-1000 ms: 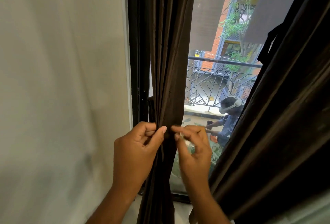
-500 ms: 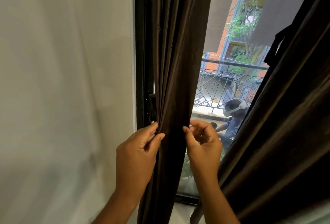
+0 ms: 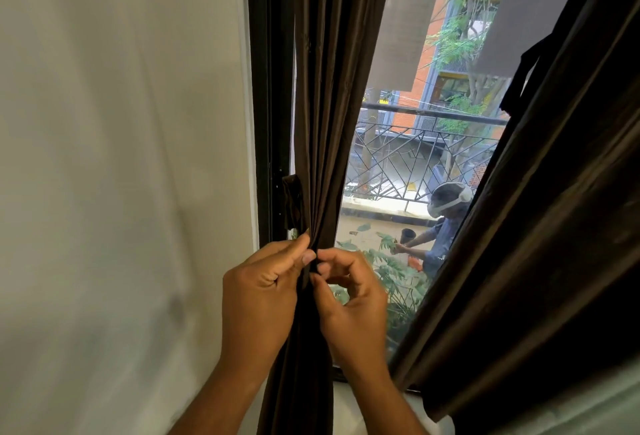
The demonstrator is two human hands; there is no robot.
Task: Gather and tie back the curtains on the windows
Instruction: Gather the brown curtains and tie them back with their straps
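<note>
Left hand (image 3: 258, 299) and right hand (image 3: 353, 306) are both pinched shut on the gathered brown curtain (image 3: 325, 122), bunched tight against the dark window frame (image 3: 268, 88) on the left side. A tieback strap (image 3: 292, 202) hangs off the frame just above the knuckles. Risk as I see it: the slick folds slip out of that fingertip pinch and fan open if either hand lets go to reach for the strap. The second curtain (image 3: 554, 226) on the right looks loose.
</note>
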